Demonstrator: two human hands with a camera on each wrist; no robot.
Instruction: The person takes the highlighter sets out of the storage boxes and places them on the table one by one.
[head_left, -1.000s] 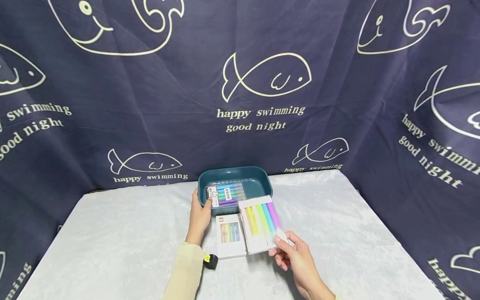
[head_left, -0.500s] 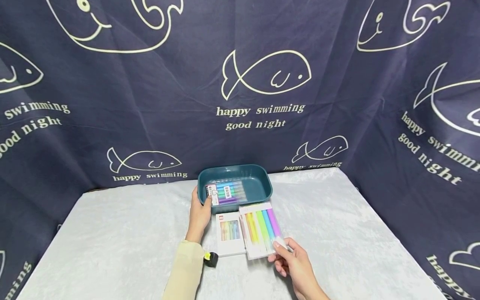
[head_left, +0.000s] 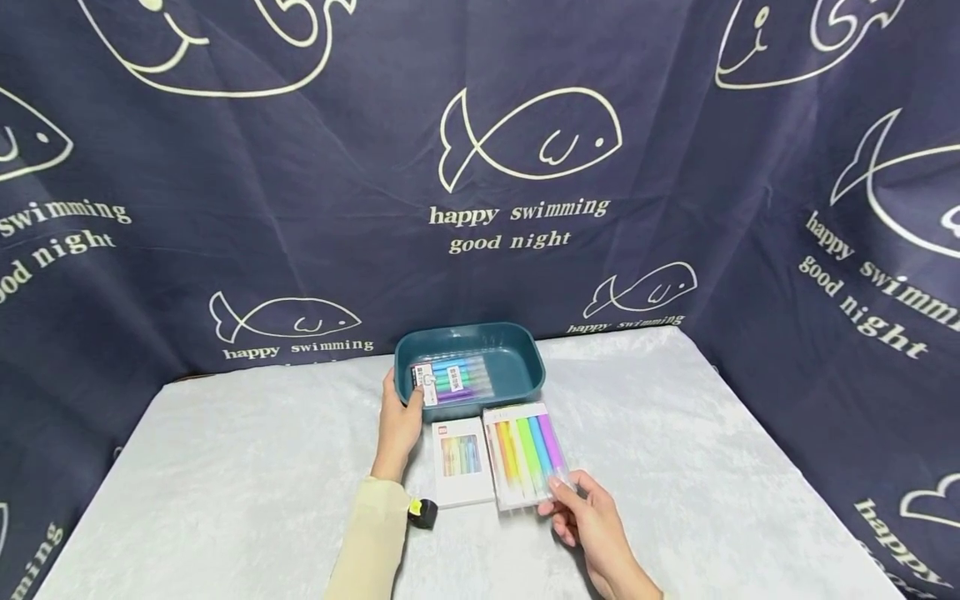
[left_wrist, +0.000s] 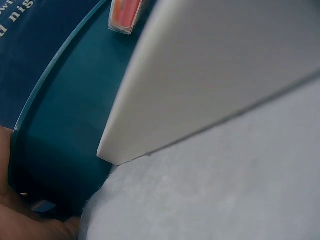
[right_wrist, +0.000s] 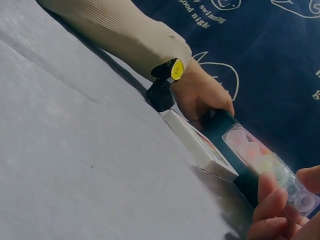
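Note:
In the head view my left hand [head_left: 399,425] grips the left end of a teal plastic bin [head_left: 517,354], thumb over the rim. Inside the bin, at its left, lies a clear pack of blue, green and purple pens [head_left: 453,379] with a white label. My right hand [head_left: 592,517] pinches the lower right corner of a clear pack of rainbow markers [head_left: 525,454], thumb on top. That pack is in front of the bin, right beside a flat white box [head_left: 463,462] with a coloured picture of pens. In the right wrist view, the marker pack's round ends [right_wrist: 265,162] face the camera.
A black wrist camera [head_left: 423,513] with a yellow sticker sits on my left wrist, close to the white box. A grey-white cloth [head_left: 247,500] covers the table. Dark blue fish-print curtains [head_left: 525,275] hang behind and at both sides.
My right hand has drawn the marker pack back from the bin's front rim toward me and squared it beside the white box. My left hand stays on the bin.

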